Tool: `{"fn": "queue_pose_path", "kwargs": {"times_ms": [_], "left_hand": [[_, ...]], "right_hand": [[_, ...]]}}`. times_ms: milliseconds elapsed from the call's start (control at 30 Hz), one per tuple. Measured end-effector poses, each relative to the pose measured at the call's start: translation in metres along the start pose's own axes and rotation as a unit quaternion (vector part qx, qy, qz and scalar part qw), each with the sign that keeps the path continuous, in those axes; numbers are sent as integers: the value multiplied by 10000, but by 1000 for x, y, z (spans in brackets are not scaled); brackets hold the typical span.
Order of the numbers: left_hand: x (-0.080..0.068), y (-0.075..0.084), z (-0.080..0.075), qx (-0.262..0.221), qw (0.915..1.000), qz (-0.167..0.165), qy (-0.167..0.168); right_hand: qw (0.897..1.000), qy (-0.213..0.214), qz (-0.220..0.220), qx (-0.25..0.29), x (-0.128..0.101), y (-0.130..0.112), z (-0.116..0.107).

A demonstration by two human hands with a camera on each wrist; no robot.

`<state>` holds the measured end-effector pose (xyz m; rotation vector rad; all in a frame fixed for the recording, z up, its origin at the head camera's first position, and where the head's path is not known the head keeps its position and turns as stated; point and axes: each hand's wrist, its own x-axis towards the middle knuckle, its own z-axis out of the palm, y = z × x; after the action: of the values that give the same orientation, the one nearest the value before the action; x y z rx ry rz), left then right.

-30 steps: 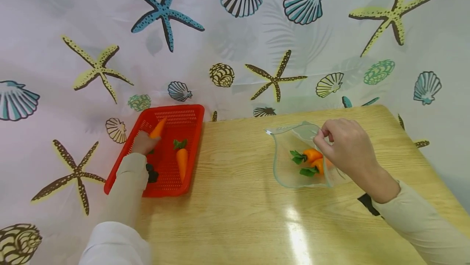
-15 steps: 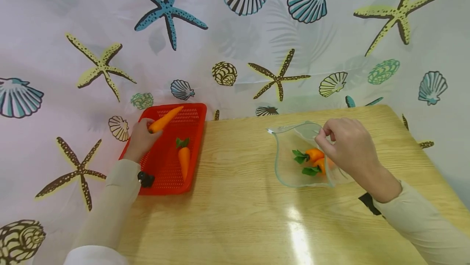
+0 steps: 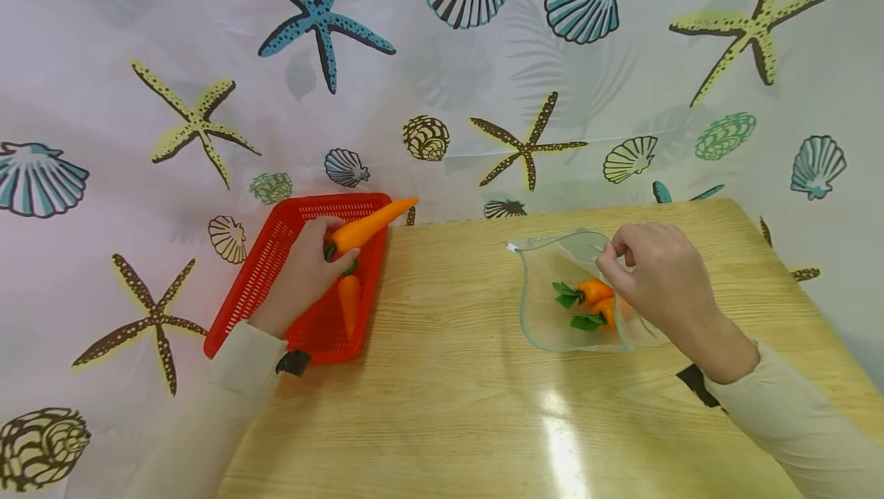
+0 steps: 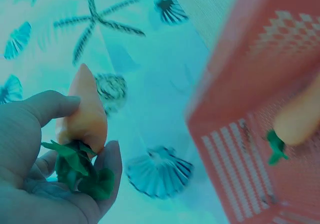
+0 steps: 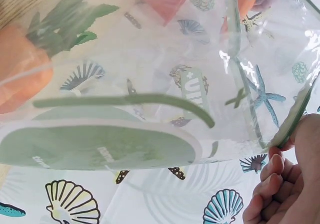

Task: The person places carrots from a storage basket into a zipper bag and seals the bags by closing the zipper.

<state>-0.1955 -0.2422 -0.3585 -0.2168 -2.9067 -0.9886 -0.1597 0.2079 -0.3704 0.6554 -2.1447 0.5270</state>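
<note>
So the left hand (image 3: 304, 275) has its fingers (image 4: 55, 104) wrapped around a carrot (image 3: 369, 228), pretty much at the leafy end, with the pointy tip aimed far and right. From the head view that carrot crosses the far right rim of the red basket (image 3: 238, 307), up off its floor.

The right hand (image 3: 659, 272) has thumb and fingers pinched on the green edge of a clear bag (image 3: 542, 318), over on the right, with the mouth gaping open toward the left. Inside there are at least two more carrots (image 3: 595, 292), leafy ends pointing left; the rest of them is tough to make out behind the plastic and the hand.

Basket's over on the left and has one carrot I can see in it (image 3: 349, 303), leaves to the far end. The left hand and sleeve (image 3: 238, 365) block a good chunk of the basket, so can't tell what's under there.

Between basket and bag it's wooden tabletop (image 3: 449, 361), and a seashell-and-starfish sheet (image 3: 428, 54) hangs along the far side.
</note>
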Motion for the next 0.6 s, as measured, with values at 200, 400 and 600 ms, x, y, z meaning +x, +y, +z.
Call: {"fn": "queue_pose_path", "kwargs": {"times_ms": [200, 400, 600], "left_hand": [[-12, 34, 13, -179, 9969, 760, -113], [-24, 61, 24, -148, 9856, 1672, -212], [-35, 85, 31, -413, 9703, 2349, -412]], "right_hand": [[10000, 31, 27, -17, -1, 0, -1], [10000, 25, -5, -18, -2, 0, 0], [10000, 24, -13, -29, -1, 1, 0]]}}
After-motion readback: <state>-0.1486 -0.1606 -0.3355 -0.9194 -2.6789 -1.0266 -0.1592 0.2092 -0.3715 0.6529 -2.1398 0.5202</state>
